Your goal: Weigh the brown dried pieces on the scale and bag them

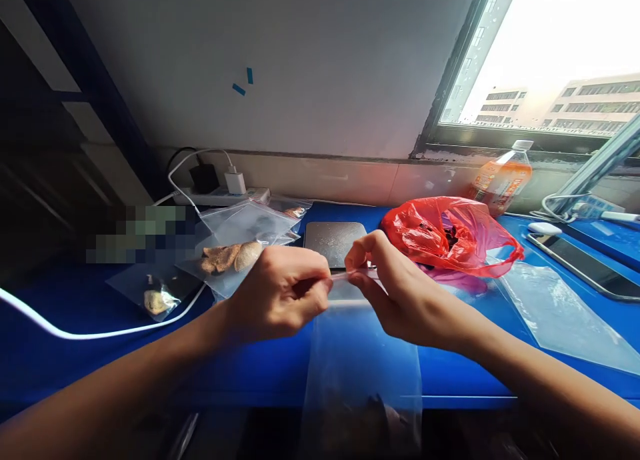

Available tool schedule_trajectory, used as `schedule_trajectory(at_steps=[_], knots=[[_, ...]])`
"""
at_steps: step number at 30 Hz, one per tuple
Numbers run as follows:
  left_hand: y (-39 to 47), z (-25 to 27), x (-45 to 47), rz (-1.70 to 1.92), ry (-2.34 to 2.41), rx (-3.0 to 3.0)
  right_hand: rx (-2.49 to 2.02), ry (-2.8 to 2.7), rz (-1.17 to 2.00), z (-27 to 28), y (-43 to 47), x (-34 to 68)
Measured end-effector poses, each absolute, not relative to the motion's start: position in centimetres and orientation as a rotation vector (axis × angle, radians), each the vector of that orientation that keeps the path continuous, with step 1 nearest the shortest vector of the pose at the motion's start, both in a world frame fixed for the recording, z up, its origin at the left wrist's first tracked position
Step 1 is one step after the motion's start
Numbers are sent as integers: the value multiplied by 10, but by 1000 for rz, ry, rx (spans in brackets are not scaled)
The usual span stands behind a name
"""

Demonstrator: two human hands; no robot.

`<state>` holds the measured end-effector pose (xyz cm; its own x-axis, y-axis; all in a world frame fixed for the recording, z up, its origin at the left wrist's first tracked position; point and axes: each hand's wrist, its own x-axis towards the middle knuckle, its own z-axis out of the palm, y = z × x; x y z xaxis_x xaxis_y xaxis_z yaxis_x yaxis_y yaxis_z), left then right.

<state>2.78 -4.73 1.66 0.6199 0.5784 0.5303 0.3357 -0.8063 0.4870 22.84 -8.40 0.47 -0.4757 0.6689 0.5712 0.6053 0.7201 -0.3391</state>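
Between both hands hangs a clear zip-lock bag (363, 360), its top edge pinched and its lower part below the table's front edge. Dark pieces, hard to make out, show at the bag's bottom. My left hand (287, 290) is closed, thumb and forefinger on the left part of the top edge. My right hand (400, 287) pinches the same edge a little to the right. Just behind the hands lies a flat grey metallic square (335, 242). Beside my right hand sits a red plastic bag (440, 237) with dark contents.
Left on the blue table (260, 373) are clear bags with brown pieces (220, 257), another bag with a pale piece (156, 301), a white cable (75, 335) and a charger (235, 180). Right are an orange drink bottle (503, 177), a phone (590, 263) and a flat clear bag (570, 313).
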Motion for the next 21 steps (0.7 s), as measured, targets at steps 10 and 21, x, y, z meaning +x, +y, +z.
schedule_trajectory(at_steps=[10,21], knots=[[-38,27,11,1240,729,2334,-1052,-2120,68,6,-69,251],[0,49,-31,1691,761,1769,-1399,-1196,-40,34,-26,372]])
